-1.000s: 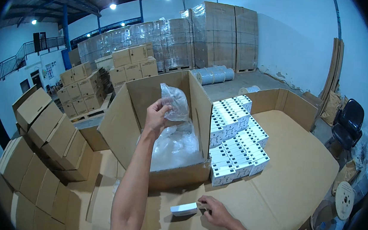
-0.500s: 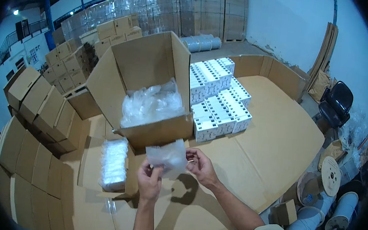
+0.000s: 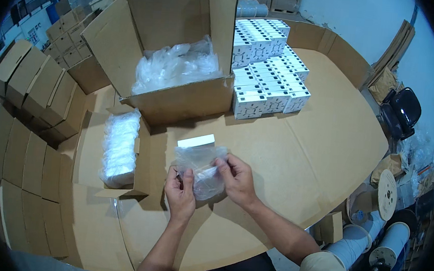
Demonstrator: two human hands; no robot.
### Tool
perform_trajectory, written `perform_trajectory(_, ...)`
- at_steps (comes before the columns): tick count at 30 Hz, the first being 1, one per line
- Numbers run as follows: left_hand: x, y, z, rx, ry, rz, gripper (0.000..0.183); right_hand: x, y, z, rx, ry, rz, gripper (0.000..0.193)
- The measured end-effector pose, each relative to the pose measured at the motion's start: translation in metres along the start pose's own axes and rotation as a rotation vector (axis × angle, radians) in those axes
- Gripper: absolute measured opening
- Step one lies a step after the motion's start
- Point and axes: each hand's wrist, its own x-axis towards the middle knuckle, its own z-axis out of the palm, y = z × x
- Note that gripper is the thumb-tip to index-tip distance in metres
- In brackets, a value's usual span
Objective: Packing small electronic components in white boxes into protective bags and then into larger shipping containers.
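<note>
Both hands hold a clear plastic bag (image 3: 204,183) over the cardboard-covered table. My left hand (image 3: 181,194) pinches its left edge between thumb and fingers. On the other side, my right hand (image 3: 237,182) grips the bag's upper right edge, thumb on top. Just beyond the bag shows the end of a small white box (image 3: 196,141); the rest of it is behind the film, and I cannot tell whether it lies inside. Left of my hands, an open carton (image 3: 143,168) contains a row of white items wrapped in bubbly clear plastic (image 3: 120,148).
A large open carton (image 3: 178,103) full of clear bags (image 3: 176,66) stands beyond my hands. White printed boxes (image 3: 271,99) are stacked at its right. Closed brown cartons (image 3: 30,177) line the left side. Cable reels (image 3: 386,193) and a black chair (image 3: 401,112) are off the table's right edge.
The view has tipped downward, so the table sits higher in the picture. A white box now shows beyond the bag. My right hand has shifted onto the bag's upper edge.
</note>
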Motion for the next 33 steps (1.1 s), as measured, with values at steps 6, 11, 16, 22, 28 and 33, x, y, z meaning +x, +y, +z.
perform_trajectory(6, 0.0, 0.009, -0.004, 0.152, 0.012, -0.018, 0.021, 0.006, 0.004, -0.009, 0.395, 0.016, 0.107, 0.016)
perform_trajectory(11, 0.001, 0.005, -0.004, 0.219, 0.023, 0.056, 0.026, 0.009, -0.015, -0.016, 0.562, -0.21, 0.146, 0.013)
perform_trajectory(16, 0.0, 0.006, -0.002, 0.278, 0.07, 0.086, 0.028, 0.014, -0.01, -0.017, 0.546, -0.195, 0.224, 0.013)
perform_trajectory(22, -0.001, 0.01, 0.001, 0.287, 0.124, 0.102, 0.028, 0.018, 0.014, -0.021, 0.698, -0.078, 0.17, 0.013)
perform_trajectory(28, -0.001, 0.007, -0.001, 0.235, 0.153, 0.134, 0.022, 0.009, -0.001, 0.001, 0.386, 0.009, 0.053, 0.016)
perform_trajectory(33, 0.003, 0.007, -0.002, 0.137, 0.111, 0.016, 0.021, 0.002, 0.005, 0.002, 0.084, -0.071, 0.049, 0.021)
